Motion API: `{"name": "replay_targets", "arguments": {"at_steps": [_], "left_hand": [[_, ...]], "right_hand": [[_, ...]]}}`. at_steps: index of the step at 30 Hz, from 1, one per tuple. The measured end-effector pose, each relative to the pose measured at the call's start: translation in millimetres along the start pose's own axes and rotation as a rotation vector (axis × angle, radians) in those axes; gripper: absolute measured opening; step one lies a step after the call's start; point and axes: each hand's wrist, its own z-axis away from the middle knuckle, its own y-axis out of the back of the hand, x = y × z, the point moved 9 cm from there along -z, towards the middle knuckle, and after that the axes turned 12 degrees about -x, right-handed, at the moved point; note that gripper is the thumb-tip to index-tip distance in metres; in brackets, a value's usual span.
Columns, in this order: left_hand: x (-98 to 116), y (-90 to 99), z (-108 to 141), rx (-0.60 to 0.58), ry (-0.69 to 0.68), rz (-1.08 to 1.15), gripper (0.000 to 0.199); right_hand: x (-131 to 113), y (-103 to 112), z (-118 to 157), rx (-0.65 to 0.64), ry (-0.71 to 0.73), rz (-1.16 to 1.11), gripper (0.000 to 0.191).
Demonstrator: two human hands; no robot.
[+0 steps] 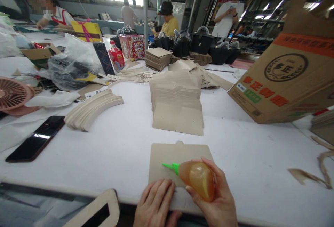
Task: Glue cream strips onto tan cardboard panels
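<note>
My right hand [219, 199] is wrapped round a squeeze glue bottle [197, 178] of amber liquid. Its green nozzle points left, tilted over a beige board piece [161, 154] with a small tab on its far edge. My left hand [156, 201] rests with fingers stretched out flat across the near edge of that board; its thumb is partly tucked below. Just beyond lies a fanned stack of similar boards [177, 115]. To the left sits a bundle of curved beige strips [91, 110]. I cannot make out glue on the board.
A cardboard box [281, 77] leans on the right. Left are a phone [36, 138], a pink fan [15, 95] and plastic bags [68, 63]. Black handbags [200, 42] and a board pile [158, 59] stand farther back. A beige handle-shaped piece [113, 202] juts up at the near edge. Several people are beyond.
</note>
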Motion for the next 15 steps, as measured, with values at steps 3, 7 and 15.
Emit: {"name": "replay_targets", "arguments": {"at_steps": [3,7,15], "left_hand": [[-0.1,-0.9,-0.4,-0.004,0.005,-0.007,0.034],[1.3,-7.2,6.7,-0.019,0.003,-0.015,0.035],[15.4,-30.1,22.1,-0.044,-0.025,-0.086,0.038]], "right_hand": [[-1.5,-8.1,-0.4,-0.022,-0.008,-0.029,0.069],[3.3,-15.6,-8.0,0.028,-0.067,-0.121,0.072],[1.2,24.8,-21.1,0.261,-0.185,-0.940,0.034]]}}
